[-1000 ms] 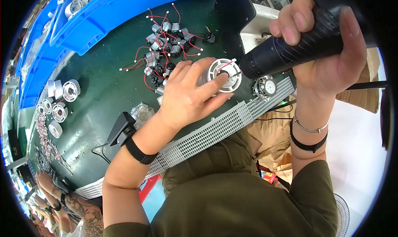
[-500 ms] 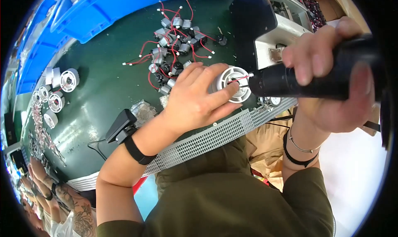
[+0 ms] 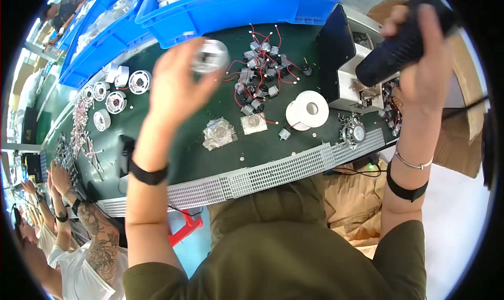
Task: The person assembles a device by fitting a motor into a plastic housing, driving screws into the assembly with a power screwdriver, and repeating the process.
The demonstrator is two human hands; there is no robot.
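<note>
My left hand is raised over the left-middle of the green table, its fingers closed around a round white plastic housing; both are smeared by motion. My right hand grips a thick black cylindrical power screwdriver, held up at the far right with its end pointing down and left. Between the hands lies a pile of small grey motors with red leads and white plugs. A white, thick disc-shaped piece with a central hole rests nearer me, beside a single loose motor.
Blue bins line the back. More white housings stand at left, near a row of small metal parts. A white machine with a black plate stands right. A perforated grey strip edges the table. Other people work at far left.
My left hand has moved left and away from me with the white housing. The screwdriver has been lifted off the housing, up and back. The whole view has shifted.
</note>
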